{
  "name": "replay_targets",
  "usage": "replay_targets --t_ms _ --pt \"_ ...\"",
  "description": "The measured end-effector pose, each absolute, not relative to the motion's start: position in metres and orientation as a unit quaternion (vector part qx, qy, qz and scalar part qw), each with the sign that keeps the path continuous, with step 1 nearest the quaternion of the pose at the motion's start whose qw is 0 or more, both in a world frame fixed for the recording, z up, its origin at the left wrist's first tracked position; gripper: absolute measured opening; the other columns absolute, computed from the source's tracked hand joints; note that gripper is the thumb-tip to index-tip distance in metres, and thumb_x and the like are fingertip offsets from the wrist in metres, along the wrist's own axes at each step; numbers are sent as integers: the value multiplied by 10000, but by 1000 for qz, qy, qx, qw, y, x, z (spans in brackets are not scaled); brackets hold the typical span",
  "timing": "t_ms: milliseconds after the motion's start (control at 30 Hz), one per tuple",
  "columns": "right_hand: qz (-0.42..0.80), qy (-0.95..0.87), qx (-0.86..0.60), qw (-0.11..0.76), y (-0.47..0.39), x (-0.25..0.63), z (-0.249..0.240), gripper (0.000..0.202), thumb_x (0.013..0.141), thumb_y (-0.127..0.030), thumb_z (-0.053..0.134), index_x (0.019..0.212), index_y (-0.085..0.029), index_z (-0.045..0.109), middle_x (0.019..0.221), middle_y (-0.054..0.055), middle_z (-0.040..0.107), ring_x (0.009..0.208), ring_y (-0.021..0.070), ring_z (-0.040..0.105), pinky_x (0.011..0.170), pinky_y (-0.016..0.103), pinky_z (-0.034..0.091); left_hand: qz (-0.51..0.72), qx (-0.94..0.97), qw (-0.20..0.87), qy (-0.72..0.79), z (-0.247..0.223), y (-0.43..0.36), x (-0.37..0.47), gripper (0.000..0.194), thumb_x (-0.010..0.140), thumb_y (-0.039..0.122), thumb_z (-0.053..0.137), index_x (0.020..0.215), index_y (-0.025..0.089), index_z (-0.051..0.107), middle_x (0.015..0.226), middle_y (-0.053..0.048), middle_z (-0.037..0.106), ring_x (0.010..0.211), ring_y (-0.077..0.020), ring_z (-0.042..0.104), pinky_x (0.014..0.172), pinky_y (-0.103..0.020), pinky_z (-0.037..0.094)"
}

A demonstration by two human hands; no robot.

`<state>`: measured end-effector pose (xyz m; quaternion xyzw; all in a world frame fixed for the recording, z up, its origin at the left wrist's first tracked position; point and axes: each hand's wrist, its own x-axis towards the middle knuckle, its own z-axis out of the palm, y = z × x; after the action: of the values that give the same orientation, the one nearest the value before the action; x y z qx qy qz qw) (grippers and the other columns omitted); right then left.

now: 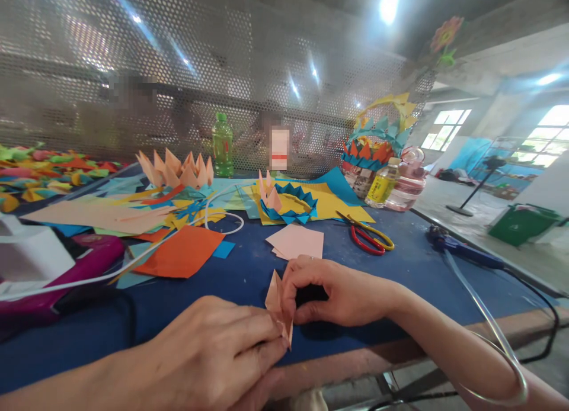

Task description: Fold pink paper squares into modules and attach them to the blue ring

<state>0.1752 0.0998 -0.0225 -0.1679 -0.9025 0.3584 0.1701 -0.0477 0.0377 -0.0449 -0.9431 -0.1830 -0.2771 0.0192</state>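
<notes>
A small folded piece of peach paper [274,292] stands upright between my hands, close to the table's front edge. My left hand [222,346] pinches its lower end with thumb and fingers. My right hand [317,289] grips its right side, the fingertips pressed together on the fold. Just beyond my hands lies a small stack of pale pink paper squares [299,242]. Behind that sits a ring of folded blue paper points [291,215] with some peach points [269,196] at its left, resting on yellow sheets [344,201].
Scissors with red and yellow handles [371,238] lie right of the squares. A glue gun [464,251] rests at the right. Orange sheets [182,254], a peach paper crown [175,173], a green bottle [222,144] and a white cable [133,257] occupy the left. A decorated basket [377,144] stands behind.
</notes>
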Motion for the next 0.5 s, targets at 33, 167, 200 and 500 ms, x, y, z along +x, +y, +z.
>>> replay_targets --t_ms 33,167,200,500 --pt "370 -897 -165 175 101 175 -23 116 849 -131 670 753 -162 613 891 26 683 877 130 598 852 272 452 -277 -944 17 -179 -44 39 -48 252 942 145 420 1074 182 631 845 -55 701 691 -153 656 620 -227 522" --pt "410 -883 -152 167 104 174 -25 167 855 -109 654 711 -162 589 873 32 696 897 133 621 890 284 453 -265 -946 22 -185 -40 41 -49 246 945 167 426 1107 188 609 898 -60 701 721 -160 659 649 -234 525" --pt "418 -881 -146 166 104 174 -24 174 858 -110 651 707 -162 585 866 33 699 898 134 626 901 289 452 -258 -949 21 -180 -40 42 -50 245 941 172 433 1115 191 605 911 -58 700 727 -158 659 647 -230 523" --pt "435 -874 -146 159 105 175 -23 170 838 -77 667 704 -154 597 880 34 699 926 135 632 928 292 445 -230 -959 20 -166 -37 45 -51 209 929 189 460 1074 197 611 895 -39 673 693 -144 634 591 -215 484"
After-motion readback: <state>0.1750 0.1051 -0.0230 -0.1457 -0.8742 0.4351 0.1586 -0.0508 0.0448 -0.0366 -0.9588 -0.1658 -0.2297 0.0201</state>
